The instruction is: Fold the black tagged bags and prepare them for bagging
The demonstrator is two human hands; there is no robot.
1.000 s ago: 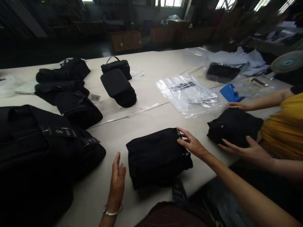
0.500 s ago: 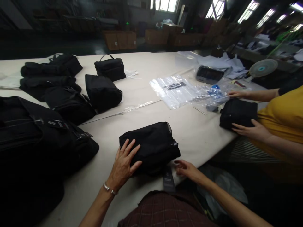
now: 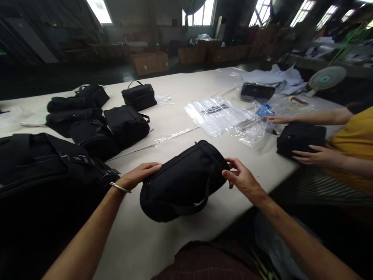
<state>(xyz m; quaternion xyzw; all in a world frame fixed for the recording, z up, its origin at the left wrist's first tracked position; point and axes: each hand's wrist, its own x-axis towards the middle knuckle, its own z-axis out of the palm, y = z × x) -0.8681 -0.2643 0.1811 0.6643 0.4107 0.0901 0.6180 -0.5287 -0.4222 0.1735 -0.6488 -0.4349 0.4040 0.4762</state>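
Note:
A black bag (image 3: pixel 183 179) with a strap handle is held up at the near edge of the pale table (image 3: pixel 169 237). My left hand (image 3: pixel 141 173) grips its upper left end, thumb on top and the other fingers mostly hidden behind it. At the bag's right end, my right hand (image 3: pixel 240 177) pinches the fabric between thumb and fingers. The bag is tilted, its right end higher than its left.
Several black bags (image 3: pixel 125 126) stand at the left, beside a large black bag (image 3: pixel 43 194). Clear plastic bags (image 3: pixel 218 116) lie beyond the held bag. On the right, a person in yellow (image 3: pixel 354 136) touches another black bag (image 3: pixel 301 138); a fan (image 3: pixel 328 77) stands behind.
The bag has been turned and lifted, showing its handle. My left hand has moved from its top to its left end; my right hand has risen and taken its right end.

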